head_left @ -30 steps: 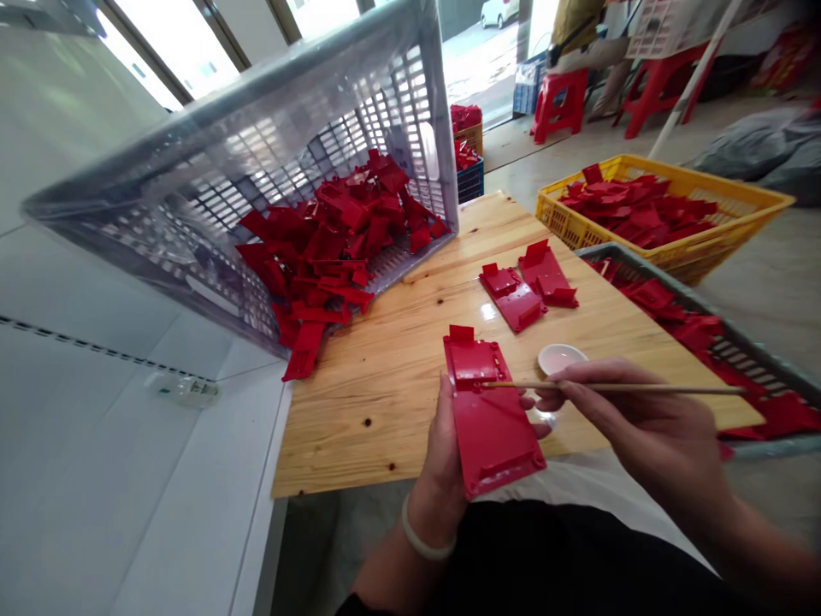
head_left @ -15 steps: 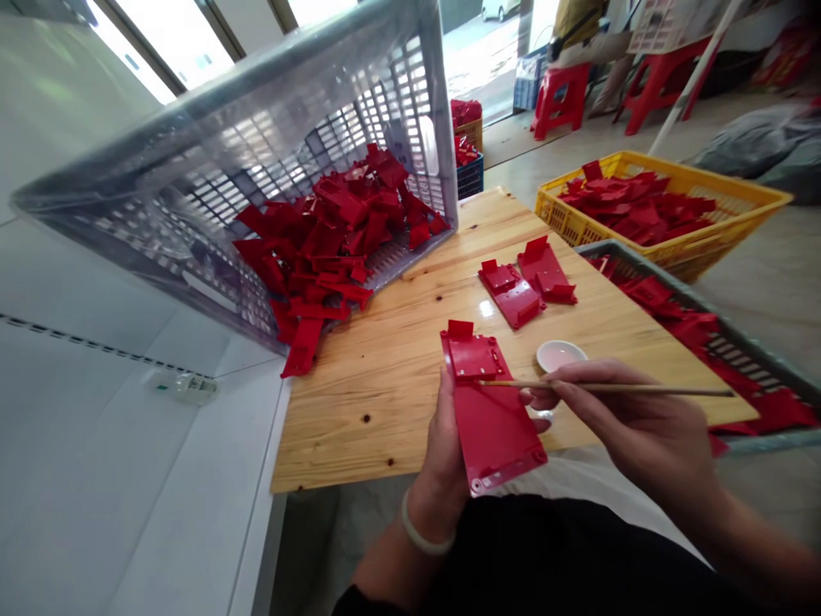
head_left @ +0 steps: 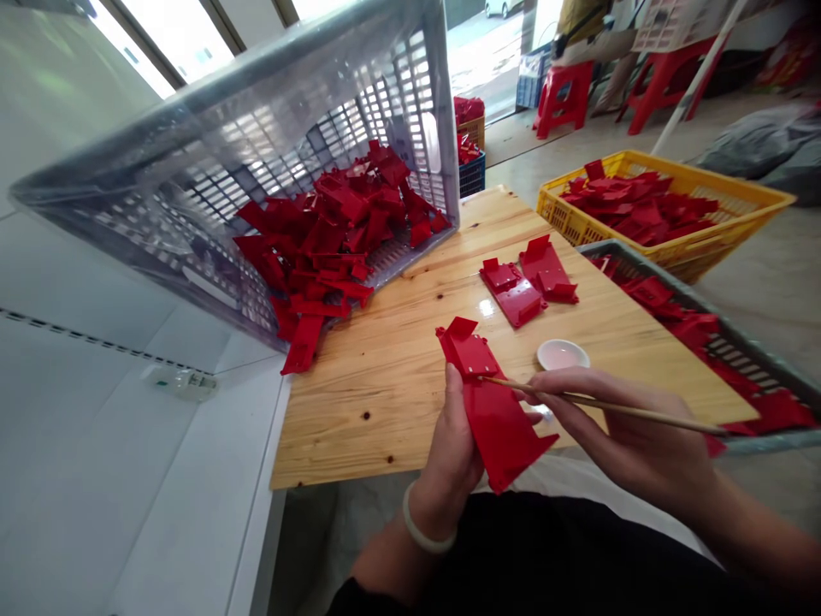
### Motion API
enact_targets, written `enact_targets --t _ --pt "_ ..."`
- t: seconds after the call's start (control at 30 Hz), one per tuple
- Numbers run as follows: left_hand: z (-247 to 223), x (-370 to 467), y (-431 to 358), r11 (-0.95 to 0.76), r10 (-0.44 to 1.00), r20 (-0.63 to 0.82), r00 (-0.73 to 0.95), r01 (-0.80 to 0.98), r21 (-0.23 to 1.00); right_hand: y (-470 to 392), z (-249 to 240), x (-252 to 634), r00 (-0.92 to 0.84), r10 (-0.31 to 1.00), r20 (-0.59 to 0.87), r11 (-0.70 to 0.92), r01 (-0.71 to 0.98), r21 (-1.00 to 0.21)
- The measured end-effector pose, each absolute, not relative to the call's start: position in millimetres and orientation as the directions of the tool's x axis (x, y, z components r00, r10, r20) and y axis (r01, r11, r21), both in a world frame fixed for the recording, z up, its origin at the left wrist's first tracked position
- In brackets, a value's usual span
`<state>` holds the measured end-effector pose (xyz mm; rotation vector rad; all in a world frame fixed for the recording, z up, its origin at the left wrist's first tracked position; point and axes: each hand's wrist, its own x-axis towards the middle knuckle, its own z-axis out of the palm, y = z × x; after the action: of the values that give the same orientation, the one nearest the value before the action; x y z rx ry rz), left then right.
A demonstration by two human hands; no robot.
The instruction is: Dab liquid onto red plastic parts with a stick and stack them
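Plastic, glossy and red, forms the panel (head_left: 504, 423) above the near edge of the wooden tabletop (head_left: 385, 368); it is long and flat, with a raised rectangular section and an upright tab at its far end. The left hand (head_left: 449, 441) grips its left side, thumb pressed along the edge, the other fingers mostly hidden beneath. The right hand (head_left: 634, 436) pinches a thin, tan, wooden-looking stick (head_left: 641, 412) between thumb and fingers, its tip at the raised section's lower edge; whether it touches is too fine to tell.

On the tabletop, whose pale grain shows dark knots, lie a smooth, round white dish (head_left: 563, 355) near the right hand and two similar red pieces (head_left: 529, 287) beyond it. At the tabletop's far left, a tilted grey lattice crate (head_left: 250, 94) with clear, wrinkled film spills red parts (head_left: 350, 214) toward the wood. Right of the tabletop stand a yellow basket (head_left: 724, 235) and a grey-green crate (head_left: 747, 351), both holding red parts. The right hand and forearm hide some of the tabletop's near right side.
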<state>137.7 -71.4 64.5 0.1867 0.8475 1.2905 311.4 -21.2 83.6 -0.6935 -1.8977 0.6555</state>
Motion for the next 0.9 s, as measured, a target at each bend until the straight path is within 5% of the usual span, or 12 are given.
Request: enact_targets --t 0.37,0.9 --pt "63.3 135.7 -67.7 0.334 0.881 -0.471 0.038 -0.756 0.563 -20.0 92.6 314.8 -0.406 0.61 0.68 0.786 0.199 -0.586" --pt "65.2 136.0 -66.5 0.358 0.863 -0.503 0.048 -0.762 0.54 -20.0 90.1 316.5 -0.404 0.606 0.685 0.79 0.209 -0.576"
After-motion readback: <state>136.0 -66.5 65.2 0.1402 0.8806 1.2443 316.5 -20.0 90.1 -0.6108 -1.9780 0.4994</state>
